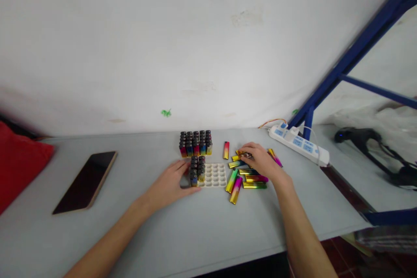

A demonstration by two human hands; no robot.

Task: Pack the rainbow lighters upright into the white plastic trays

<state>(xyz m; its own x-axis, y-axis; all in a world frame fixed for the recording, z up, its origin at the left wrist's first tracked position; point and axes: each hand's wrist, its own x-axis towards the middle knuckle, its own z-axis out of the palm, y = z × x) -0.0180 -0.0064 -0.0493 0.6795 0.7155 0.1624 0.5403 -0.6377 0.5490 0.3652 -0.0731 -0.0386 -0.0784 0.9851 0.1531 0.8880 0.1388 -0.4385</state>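
A white tray (pixel 215 175) with rows of round holes lies on the grey table, with several black-topped lighters (pixel 197 168) upright in its left columns. My left hand (pixel 171 180) curls around the tray's left end, thumb at the near edge and fingers behind. Over a loose pile of shiny, colour-graded lighters (pixel 255 185) is my right hand (pixel 259 159), its fingers bent down and closed on one lighter (pixel 246 155), mostly hidden beneath them. Behind the tray stands a tight block of upright lighters (pixel 196 144). One red-and-yellow lighter (pixel 226 150) lies apart from the pile.
A dark phone (pixel 85 182) lies at the left, near a red cloth-like item (pixel 21 160). A white power strip (pixel 299 144) with cables sits at the back right by a blue metal frame (pixel 339 69). Beyond it is a black strap-like device (pixel 368 147). A white wall rises behind.
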